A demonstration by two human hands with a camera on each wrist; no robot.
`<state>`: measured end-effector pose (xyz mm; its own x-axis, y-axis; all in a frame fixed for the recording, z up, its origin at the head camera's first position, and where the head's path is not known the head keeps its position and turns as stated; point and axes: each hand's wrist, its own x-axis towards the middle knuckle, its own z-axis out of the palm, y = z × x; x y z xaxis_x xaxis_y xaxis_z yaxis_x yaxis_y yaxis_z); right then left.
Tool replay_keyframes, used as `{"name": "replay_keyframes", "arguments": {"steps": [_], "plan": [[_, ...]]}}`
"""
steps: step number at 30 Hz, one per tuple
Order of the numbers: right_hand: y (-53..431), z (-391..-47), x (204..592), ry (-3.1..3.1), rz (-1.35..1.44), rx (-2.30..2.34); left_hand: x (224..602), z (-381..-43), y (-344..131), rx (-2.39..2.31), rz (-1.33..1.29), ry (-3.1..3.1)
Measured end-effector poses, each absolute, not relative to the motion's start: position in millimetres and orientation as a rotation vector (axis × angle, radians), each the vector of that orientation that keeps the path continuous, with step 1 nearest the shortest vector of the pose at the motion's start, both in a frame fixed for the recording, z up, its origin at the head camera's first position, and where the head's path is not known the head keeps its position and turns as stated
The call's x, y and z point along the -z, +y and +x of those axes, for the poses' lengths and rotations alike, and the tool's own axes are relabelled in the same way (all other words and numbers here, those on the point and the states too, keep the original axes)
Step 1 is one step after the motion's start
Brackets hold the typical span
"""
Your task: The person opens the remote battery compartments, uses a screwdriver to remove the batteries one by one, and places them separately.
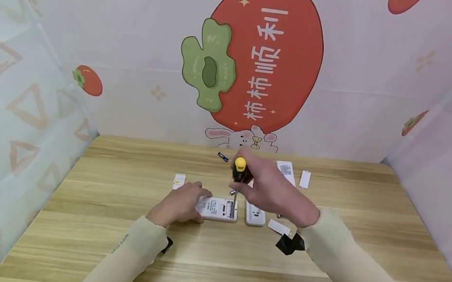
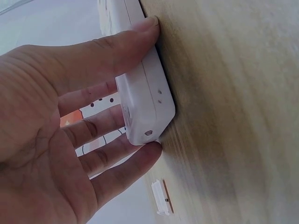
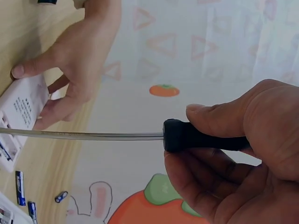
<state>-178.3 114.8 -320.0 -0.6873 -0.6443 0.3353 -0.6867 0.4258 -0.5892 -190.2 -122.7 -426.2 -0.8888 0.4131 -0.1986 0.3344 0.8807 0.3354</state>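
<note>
Near the middle of the table in the head view lies a white plastic device (image 1: 214, 208), printed with text and with an uncovered compartment at its right end. My left hand (image 1: 184, 202) grips its left end, the thumb on one long side and fingertips around the other edges, as the left wrist view shows. My right hand (image 1: 265, 183) holds a screwdriver (image 1: 240, 164) with a yellow-tipped black handle upright above the device. Its long metal shaft (image 3: 93, 136) reaches down to the compartment, and the tip is out of frame in the right wrist view.
A second white device (image 1: 255, 215) lies just right of the first, with a white cover (image 1: 279, 227) beyond it. Behind are a printed white box (image 1: 286, 171), a small white piece (image 1: 305, 179) and a blue battery (image 1: 223, 157). Left stands a white piece with a yellow spot (image 1: 179, 181).
</note>
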Motion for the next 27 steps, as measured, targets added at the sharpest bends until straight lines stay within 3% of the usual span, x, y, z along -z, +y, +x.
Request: {"name": "replay_keyframes", "arguments": {"steps": [14, 27], "plan": [[115, -151, 324, -2.484, 1.354, -0.926, 430, -191, -124, -0.457, 0.590, 2.777], [131, -177, 318, -2.620, 1.260, -1.167, 427, -191, -123, -0.429, 0.606, 2.793]]}}
